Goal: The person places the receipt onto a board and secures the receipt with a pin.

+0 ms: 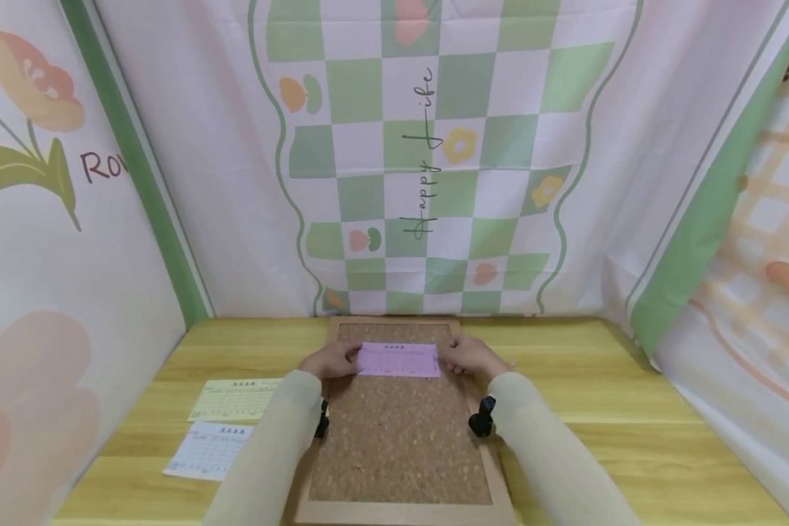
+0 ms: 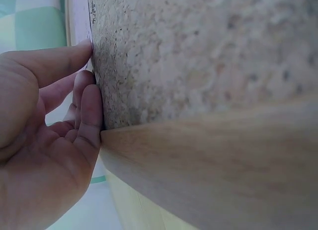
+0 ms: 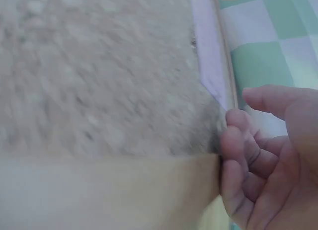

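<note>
A pink printed paper slip (image 1: 399, 360) lies across the upper part of a wood-framed cork board (image 1: 401, 446). My left hand (image 1: 332, 360) is at the slip's left edge; in the left wrist view its thumb (image 2: 85, 48) and forefinger come together at the paper's corner, while the other fingers rest against the board. At the slip's right end is my right hand (image 1: 470, 356). The right wrist view shows its loosely bent fingers (image 3: 232, 140) touching the board beside the paper's corner, the thumb held apart from them.
Left of the board, a yellow printed slip (image 1: 230, 400) and a white-blue one (image 1: 204, 451) lie on the wooden table (image 1: 605, 409), partly covered by the left sleeve. A checked curtain (image 1: 408, 183) hangs right behind the board, with more fabric on both sides.
</note>
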The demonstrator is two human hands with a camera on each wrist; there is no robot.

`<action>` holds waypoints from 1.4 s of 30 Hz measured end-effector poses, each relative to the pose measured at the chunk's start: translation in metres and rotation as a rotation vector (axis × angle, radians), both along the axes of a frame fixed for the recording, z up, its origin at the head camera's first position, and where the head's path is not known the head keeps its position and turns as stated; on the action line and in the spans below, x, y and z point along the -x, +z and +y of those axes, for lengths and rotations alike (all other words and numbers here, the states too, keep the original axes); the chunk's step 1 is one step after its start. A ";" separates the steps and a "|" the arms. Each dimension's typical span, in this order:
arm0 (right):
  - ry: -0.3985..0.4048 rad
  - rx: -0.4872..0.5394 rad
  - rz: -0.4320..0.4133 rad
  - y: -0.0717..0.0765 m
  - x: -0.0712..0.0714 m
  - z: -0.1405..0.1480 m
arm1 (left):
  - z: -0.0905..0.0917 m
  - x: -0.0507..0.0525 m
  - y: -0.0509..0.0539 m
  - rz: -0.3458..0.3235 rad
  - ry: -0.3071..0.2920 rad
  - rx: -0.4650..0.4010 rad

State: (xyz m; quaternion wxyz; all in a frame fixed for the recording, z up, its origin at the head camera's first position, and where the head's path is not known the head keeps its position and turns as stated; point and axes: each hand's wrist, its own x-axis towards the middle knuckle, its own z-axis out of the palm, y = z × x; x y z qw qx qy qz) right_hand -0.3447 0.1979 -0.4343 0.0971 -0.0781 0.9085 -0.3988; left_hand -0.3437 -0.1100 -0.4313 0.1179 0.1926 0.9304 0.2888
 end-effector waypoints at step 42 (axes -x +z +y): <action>-0.117 -0.127 0.008 -0.007 -0.013 0.129 | 0.000 -0.001 -0.005 -0.008 0.015 -0.038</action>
